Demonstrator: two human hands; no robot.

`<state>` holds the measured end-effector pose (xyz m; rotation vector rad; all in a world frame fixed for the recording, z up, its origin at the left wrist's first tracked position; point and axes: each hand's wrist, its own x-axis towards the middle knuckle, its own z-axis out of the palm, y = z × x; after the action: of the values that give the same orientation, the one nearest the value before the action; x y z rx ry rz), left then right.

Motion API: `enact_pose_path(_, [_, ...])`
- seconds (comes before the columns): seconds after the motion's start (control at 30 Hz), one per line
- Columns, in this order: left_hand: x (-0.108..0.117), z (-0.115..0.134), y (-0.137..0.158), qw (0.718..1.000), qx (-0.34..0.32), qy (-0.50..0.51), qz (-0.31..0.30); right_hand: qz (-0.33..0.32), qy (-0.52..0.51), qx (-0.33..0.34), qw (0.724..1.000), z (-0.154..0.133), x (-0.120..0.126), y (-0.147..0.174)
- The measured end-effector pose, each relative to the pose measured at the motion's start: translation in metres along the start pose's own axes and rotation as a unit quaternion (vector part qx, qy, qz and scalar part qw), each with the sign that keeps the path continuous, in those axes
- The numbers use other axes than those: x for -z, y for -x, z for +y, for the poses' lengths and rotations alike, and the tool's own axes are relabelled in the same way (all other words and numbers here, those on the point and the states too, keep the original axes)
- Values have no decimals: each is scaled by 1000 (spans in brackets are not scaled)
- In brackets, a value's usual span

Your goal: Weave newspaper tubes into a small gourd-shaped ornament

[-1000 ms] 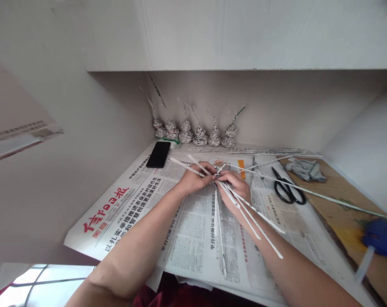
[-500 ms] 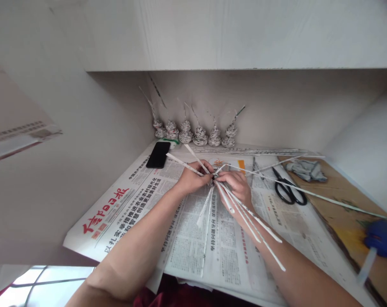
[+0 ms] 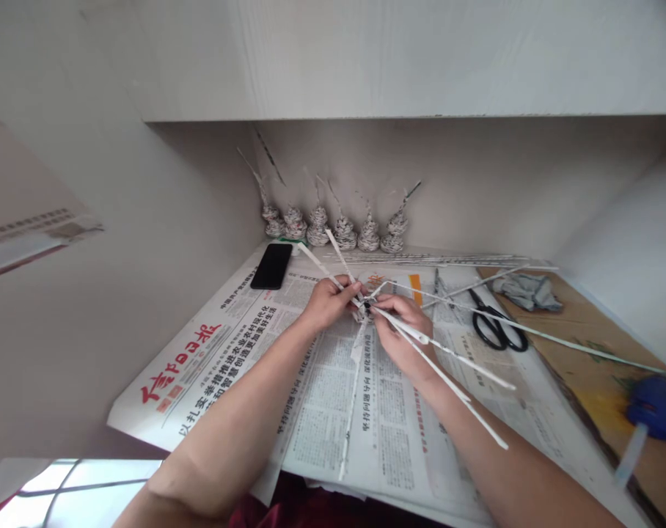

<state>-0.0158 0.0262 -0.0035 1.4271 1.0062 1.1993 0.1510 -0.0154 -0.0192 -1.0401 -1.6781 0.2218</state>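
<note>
Both hands meet over the newspaper (image 3: 333, 411), gripping a small bundle of rolled paper strips (image 3: 404, 328) that fan out from one centre. My left hand (image 3: 328, 302) is closed on the left side of it, thumb on top, with two strips sticking up past the fingers. My right hand (image 3: 403, 319) pinches the right side, and several strips lie across its back and over the forearm. One long strip (image 3: 531, 331) bends at the centre and runs far right. The woven middle is mostly hidden by the fingers.
Several woven paper gourds (image 3: 345, 233) stand in a row against the back wall. A black phone (image 3: 272, 266) lies at left. Loose paper rods (image 3: 443, 261), black-handled scissors (image 3: 495, 326), a crumpled grey cloth (image 3: 528, 291) and a blue tool (image 3: 657, 411) on cardboard (image 3: 580, 381) are at right.
The strip bundle has turned a little between my hands. The upper-left strips now point more upright, and those over my right forearm have swung up to the right.
</note>
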Motion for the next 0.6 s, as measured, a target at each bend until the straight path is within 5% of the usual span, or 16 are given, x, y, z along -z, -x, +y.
enact_pose_path(0.23, [-2, 4, 2, 1000, -3, -28, -11, -17, 32, 26, 999, -2, 4, -2])
enact_pose_path(0.37, [-1, 4, 5, 993, -58, -89, -44, -11, 51, 47, 997, -1, 5, -2])
enact_pose_path(0.6, [-1, 7, 6, 989, -54, -134, -6, 10, 24, -57, 998, -1, 2, 3])
